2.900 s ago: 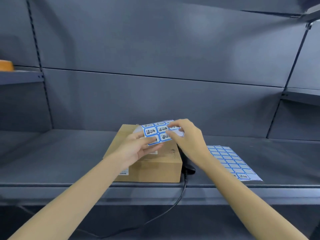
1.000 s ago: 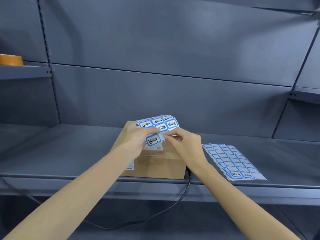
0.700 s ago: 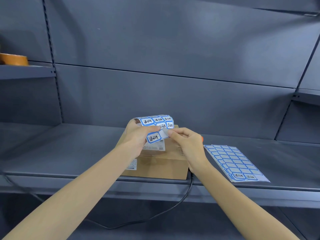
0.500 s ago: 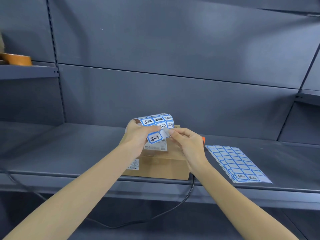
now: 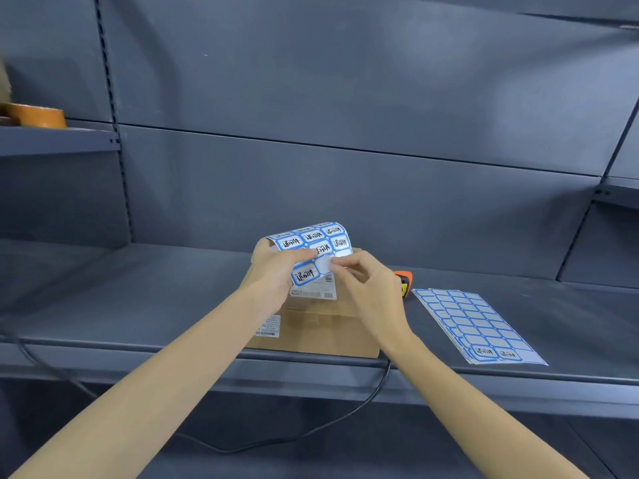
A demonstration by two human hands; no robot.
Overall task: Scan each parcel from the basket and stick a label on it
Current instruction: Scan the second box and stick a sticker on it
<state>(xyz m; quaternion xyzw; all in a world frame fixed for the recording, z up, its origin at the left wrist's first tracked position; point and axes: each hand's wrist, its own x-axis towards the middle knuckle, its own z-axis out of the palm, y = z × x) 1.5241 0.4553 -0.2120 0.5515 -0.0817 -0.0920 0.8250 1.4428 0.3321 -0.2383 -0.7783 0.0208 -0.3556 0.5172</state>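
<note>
A brown cardboard parcel (image 5: 321, 326) lies at the front edge of the grey shelf (image 5: 138, 305), with a white shipping label on top. Above it my left hand (image 5: 273, 274) holds a curled sheet of blue-framed labels (image 5: 311, 243), thumb on its face. My right hand (image 5: 366, 281) pinches the corner of one label at the sheet's lower right. An orange and black scanner (image 5: 403, 281) lies behind my right hand, mostly hidden; its black cable (image 5: 377, 385) hangs over the shelf edge.
More label sheets (image 5: 477, 326) lie flat on the shelf to the right of the parcel. A roll of brown tape (image 5: 34, 114) sits on a higher shelf at far left. The shelf's back panels rise close behind.
The label sheet has curled further over my left hand. My right hand's fingers moved from the sheet's upper edge to a label corner at its lower right and pinch it. The view shifted slightly left.
</note>
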